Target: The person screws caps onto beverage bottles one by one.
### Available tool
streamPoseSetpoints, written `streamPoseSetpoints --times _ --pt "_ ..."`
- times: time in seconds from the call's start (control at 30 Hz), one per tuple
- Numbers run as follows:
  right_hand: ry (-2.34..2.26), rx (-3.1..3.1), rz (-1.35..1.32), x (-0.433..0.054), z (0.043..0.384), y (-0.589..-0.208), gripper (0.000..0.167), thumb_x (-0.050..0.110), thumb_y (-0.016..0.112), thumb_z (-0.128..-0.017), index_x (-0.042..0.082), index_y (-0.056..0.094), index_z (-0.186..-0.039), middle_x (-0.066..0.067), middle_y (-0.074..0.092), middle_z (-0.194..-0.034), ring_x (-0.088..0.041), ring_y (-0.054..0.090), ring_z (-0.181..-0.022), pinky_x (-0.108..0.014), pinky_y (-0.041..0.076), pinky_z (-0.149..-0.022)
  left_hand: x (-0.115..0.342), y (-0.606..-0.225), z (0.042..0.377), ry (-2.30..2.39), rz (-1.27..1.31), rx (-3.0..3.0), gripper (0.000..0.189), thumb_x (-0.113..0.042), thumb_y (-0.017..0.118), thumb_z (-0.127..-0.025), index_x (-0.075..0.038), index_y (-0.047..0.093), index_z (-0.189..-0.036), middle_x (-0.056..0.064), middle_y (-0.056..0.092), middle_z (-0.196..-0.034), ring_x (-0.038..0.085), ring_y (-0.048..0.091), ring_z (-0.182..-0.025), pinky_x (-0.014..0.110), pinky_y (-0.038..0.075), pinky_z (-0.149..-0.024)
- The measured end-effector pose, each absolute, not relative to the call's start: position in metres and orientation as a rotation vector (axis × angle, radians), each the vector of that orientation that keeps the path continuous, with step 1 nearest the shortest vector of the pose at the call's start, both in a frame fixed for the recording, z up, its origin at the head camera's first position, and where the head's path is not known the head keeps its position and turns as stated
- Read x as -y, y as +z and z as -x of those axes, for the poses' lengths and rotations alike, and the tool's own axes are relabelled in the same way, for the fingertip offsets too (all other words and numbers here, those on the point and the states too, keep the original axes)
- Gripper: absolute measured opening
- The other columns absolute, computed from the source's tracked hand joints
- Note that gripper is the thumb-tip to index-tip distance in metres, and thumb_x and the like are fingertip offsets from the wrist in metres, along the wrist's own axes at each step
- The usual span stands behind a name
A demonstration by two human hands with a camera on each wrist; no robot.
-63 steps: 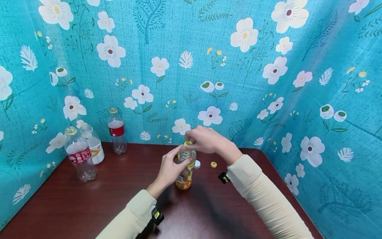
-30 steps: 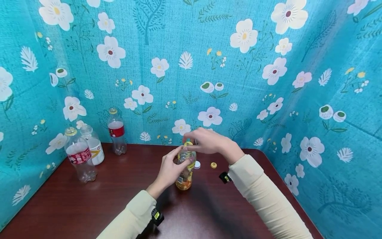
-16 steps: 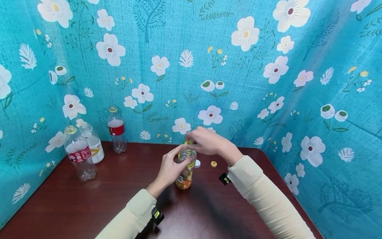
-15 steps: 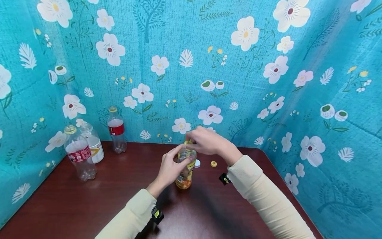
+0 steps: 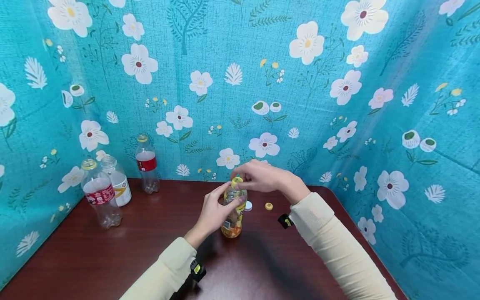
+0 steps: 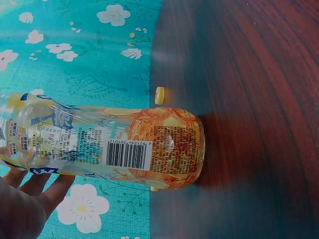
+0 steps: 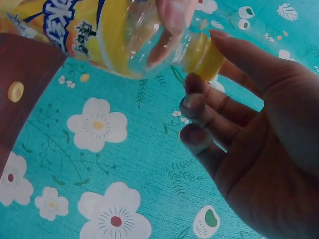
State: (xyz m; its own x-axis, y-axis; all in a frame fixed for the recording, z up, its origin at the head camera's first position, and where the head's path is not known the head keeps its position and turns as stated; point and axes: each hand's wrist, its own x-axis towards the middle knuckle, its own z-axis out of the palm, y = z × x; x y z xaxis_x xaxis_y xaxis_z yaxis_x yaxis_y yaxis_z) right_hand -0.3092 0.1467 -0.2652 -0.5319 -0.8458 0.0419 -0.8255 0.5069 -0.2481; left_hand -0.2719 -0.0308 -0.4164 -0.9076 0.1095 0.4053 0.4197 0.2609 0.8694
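A clear plastic drink bottle [image 5: 231, 227] with a yellow label stands upright on the dark table. My left hand [image 5: 213, 212] grips it round the upper part, thumb in front. At the top, my right hand [image 5: 258, 177] pinches the yellow cap [image 7: 205, 57] on the neck between thumb and fingers. In the left wrist view, the bottle's barcode [image 6: 128, 154] faces the camera, and left fingers [image 6: 57, 191] curl beside the label. In the right wrist view, my remaining right fingers [image 7: 202, 134] hang loosely below the cap.
Behind the bottle lies a white cap [image 5: 248, 206], with a yellow cap [image 5: 268, 206] farther right. At the left stand a red-labelled bottle [image 5: 99, 196], a white-labelled bottle [image 5: 121, 189] and another red-labelled bottle [image 5: 147, 162], all without caps. A blue flowered curtain [image 5: 232, 104] borders the table.
My right hand's fingers have turned back and forth around the cap, and its wrist now sits slightly farther right. The left hand and bottle stay in place.
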Motion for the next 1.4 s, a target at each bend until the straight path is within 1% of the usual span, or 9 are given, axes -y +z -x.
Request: streamPoseSetpoints --times 0.1,0.3,0.47,0.6,0.77,0.9,1.03,1.2,1.4 --pt "-0.367 -2.668 1.512 -0.146 0.310 -0.268 0.020 0.023 0.066 -0.102 0.011 0.074 -0.116 0.005 0.057 -0.070 -0.007 0.044 -0.055 -0.025 0.040 -0.055 0.030 -0.417 0.272 -1.687 0.488 2.266 0.067 -0.042 0.077 -0.092 -0.015 0.054 -0.149 0.002 0.060 -0.144 0.023 0.066 -0.118 0.044 0.058 -0.091" --pt "-0.350 -2.877 1.443 -0.137 0.298 -0.276 0.015 0.022 0.070 -0.099 0.008 0.075 -0.100 0.003 0.058 -0.066 -0.007 0.043 -0.052 -0.023 0.037 -0.051 0.027 -0.419 0.272 -1.684 0.514 2.216 0.062 -0.045 0.077 -0.091 -0.023 0.058 -0.146 -0.002 0.067 -0.131 0.022 0.070 -0.107 0.037 0.060 -0.081" --pt "-0.345 -3.151 1.037 -0.117 0.277 -0.282 0.032 0.024 0.071 -0.098 0.008 0.064 -0.071 0.004 0.042 -0.056 -0.008 0.035 -0.046 -0.022 0.034 -0.045 0.026 -0.420 0.273 -1.639 0.528 2.197 0.060 -0.043 0.078 -0.090 -0.025 0.060 -0.144 -0.004 0.069 -0.128 0.016 0.070 -0.104 0.034 0.059 -0.081" --pt "-0.329 -3.245 0.855 -0.109 0.272 -0.284 0.043 0.027 0.070 -0.099 0.012 0.052 -0.063 0.004 0.034 -0.052 -0.010 0.035 -0.044 -0.024 0.034 -0.043 0.026 -0.419 0.274 -1.627 0.538 2.192 0.060 -0.041 0.080 -0.090 -0.025 0.060 -0.144 -0.003 0.070 -0.128 0.017 0.069 -0.106 0.038 0.059 -0.083" --pt "-0.295 -3.093 1.121 -0.121 0.287 -0.277 0.036 0.033 0.072 -0.097 0.013 0.061 -0.069 0.004 0.035 -0.052 -0.010 0.033 -0.044 -0.024 0.030 -0.045 0.030 -0.418 0.273 -1.668 0.549 2.208 0.058 -0.044 0.077 -0.091 -0.026 0.060 -0.144 -0.004 0.067 -0.132 0.020 0.067 -0.112 0.041 0.059 -0.085" --pt "-0.357 -2.840 1.437 -0.137 0.301 -0.270 0.016 0.028 0.071 -0.099 0.014 0.075 -0.095 0.003 0.046 -0.060 -0.011 0.039 -0.051 -0.025 0.033 -0.052 0.031 -0.417 0.272 -1.682 0.540 2.236 0.066 -0.045 0.076 -0.091 -0.019 0.055 -0.149 -0.001 0.063 -0.139 0.020 0.066 -0.115 0.040 0.059 -0.087" --pt "-0.381 -2.666 1.544 -0.146 0.311 -0.268 0.019 0.025 0.067 -0.101 0.013 0.076 -0.114 0.003 0.055 -0.072 -0.012 0.047 -0.062 -0.027 0.040 -0.060 0.030 -0.417 0.272 -1.697 0.540 2.244 0.070 -0.044 0.076 -0.092 -0.017 0.052 -0.151 -0.001 0.062 -0.140 0.021 0.068 -0.112 0.040 0.059 -0.086" --pt "-0.380 -2.602 1.548 -0.149 0.317 -0.269 0.021 0.024 0.065 -0.102 0.015 0.074 -0.120 0.006 0.056 -0.078 -0.012 0.047 -0.067 -0.028 0.041 -0.064 0.029 -0.418 0.272 -1.704 0.541 2.236 0.068 -0.045 0.076 -0.092 -0.019 0.053 -0.151 -0.002 0.061 -0.141 0.021 0.069 -0.112 0.041 0.059 -0.086" --pt "-0.447 -2.647 1.623 -0.150 0.316 -0.279 0.019 0.023 0.066 -0.102 0.013 0.075 -0.115 0.006 0.058 -0.074 -0.010 0.046 -0.061 -0.026 0.040 -0.058 0.029 -0.419 0.272 -1.685 0.532 2.232 0.067 -0.044 0.077 -0.091 -0.020 0.054 -0.150 -0.002 0.066 -0.133 0.016 0.070 -0.107 0.037 0.060 -0.084"
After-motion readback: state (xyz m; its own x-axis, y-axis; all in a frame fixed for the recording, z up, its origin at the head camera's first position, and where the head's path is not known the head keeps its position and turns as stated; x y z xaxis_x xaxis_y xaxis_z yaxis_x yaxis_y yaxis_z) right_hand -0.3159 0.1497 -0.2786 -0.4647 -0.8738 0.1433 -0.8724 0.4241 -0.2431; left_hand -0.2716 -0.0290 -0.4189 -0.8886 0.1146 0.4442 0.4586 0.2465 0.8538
